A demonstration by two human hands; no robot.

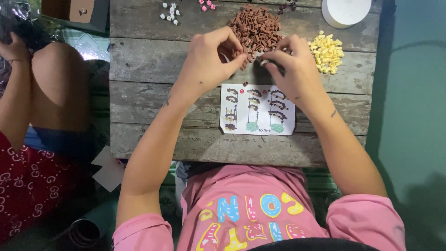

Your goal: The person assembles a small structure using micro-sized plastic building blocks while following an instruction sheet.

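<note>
From the head view, both forearms reach forward over a weathered wooden tabletop [153, 60] and the hands meet at the near edge of a pile of brown bricks [256, 27].

The left hand [210, 58] is curled, knuckles up, with thumb and forefinger pinched together at the pile's lower edge. Something small seems to sit between the fingertips, but it is too small to tell what. The wrist bends slightly inward, and the forearm runs down and left toward a pink sleeve.

The right hand [291, 67] is also curled, its fingertips drawn together close to those of the left hand, touching the brown bricks. Whether it has hold of a piece cannot be told. Its forearm slants down and right.

Just under the hands lies a white instruction sheet [257, 110] with drawn building steps. A pile of yellow bricks [327, 52] lies just right of the right hand. At the far edge are a few white bricks [170, 12], a few pink bricks [206, 5] and a white round container [346, 11].

To the left, apart from the tabletop, another person's knee [58, 74] shows.
</note>
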